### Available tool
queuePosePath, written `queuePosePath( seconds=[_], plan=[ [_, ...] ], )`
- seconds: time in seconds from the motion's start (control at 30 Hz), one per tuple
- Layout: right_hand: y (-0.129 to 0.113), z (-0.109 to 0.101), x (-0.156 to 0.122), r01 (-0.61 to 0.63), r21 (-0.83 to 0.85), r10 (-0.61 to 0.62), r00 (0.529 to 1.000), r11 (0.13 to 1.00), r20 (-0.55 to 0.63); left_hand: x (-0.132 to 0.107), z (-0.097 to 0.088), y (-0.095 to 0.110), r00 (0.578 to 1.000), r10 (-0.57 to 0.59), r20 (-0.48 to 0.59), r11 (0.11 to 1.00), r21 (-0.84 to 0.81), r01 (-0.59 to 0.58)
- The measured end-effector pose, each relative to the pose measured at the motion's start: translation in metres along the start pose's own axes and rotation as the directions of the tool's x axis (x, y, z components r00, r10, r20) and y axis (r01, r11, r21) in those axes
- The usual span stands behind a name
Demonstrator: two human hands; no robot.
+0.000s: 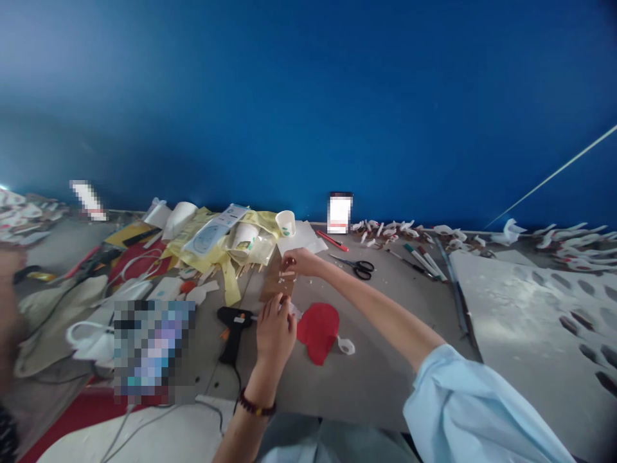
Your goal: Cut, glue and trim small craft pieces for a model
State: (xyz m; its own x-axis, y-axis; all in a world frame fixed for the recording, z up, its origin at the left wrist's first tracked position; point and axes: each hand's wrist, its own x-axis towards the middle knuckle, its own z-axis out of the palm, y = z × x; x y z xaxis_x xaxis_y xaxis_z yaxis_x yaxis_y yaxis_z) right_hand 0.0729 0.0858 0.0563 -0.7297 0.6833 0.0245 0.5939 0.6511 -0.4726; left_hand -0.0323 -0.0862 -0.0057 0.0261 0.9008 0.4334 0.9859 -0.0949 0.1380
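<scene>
My left hand (274, 329) is curled, fingers pinched on a small white piece at the near end of a brown cardboard strip (276, 284). My right hand (297, 262) reaches forward over the far end of that strip, fingertips pinched together above several small white bits lying on it. A red paper shape (318, 331) lies just right of my left hand, with a small white ring-like scrap (346, 346) beside it. A black glue gun (232, 329) lies left of my left hand.
A heap of yellow sheets, paper cups (286, 222) and packets fills the back left. Scissors (357, 266), a red pen (332, 241) and markers (424, 258) lie beyond. A white cut-out foam sheet (535, 308) covers the right. White cut pieces line the blue wall.
</scene>
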Motion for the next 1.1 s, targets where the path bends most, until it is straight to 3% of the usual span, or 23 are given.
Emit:
queuePosePath(
  seconds=[0.1, 0.27, 0.43, 0.6, 0.8, 1.1],
  plan=[
    [-0.008, 0.002, 0.004, 0.121, 0.026, -0.121, 0.993, 0.992, -0.017, 0.0, -0.003, 0.001, 1.0, -0.028, 0.013, 0.999, 0.021, 0.027],
    [-0.012, 0.019, -0.008, 0.292, -0.107, -0.299, 0.952, 0.951, -0.061, 0.0, -0.004, 0.001, 0.999, -0.047, -0.008, 0.999, 0.014, 0.047],
    [0.007, 0.025, -0.036, 0.323, -0.178, -0.341, 0.937, 0.93, -0.081, -0.001, -0.004, 0.0, 0.998, -0.064, -0.016, 0.998, -0.014, 0.064],
    [0.035, 0.014, -0.073, 0.392, -0.215, -0.415, 0.906, 0.895, -0.077, -0.001, -0.003, -0.001, 0.997, -0.078, -0.015, 0.996, -0.032, 0.078],
    [0.052, -0.009, -0.092, 0.372, -0.192, -0.4, 0.907, 0.908, -0.131, 0.0, -0.005, 0.001, 0.996, -0.087, 0.013, 0.996, -0.017, 0.087],
    [0.051, 0.008, -0.044, 0.213, -0.12, -0.234, 0.952, 0.97, -0.195, -0.003, -0.01, 0.003, 0.996, -0.07, 0.046, 0.995, 0.069, 0.067]
  ],
)
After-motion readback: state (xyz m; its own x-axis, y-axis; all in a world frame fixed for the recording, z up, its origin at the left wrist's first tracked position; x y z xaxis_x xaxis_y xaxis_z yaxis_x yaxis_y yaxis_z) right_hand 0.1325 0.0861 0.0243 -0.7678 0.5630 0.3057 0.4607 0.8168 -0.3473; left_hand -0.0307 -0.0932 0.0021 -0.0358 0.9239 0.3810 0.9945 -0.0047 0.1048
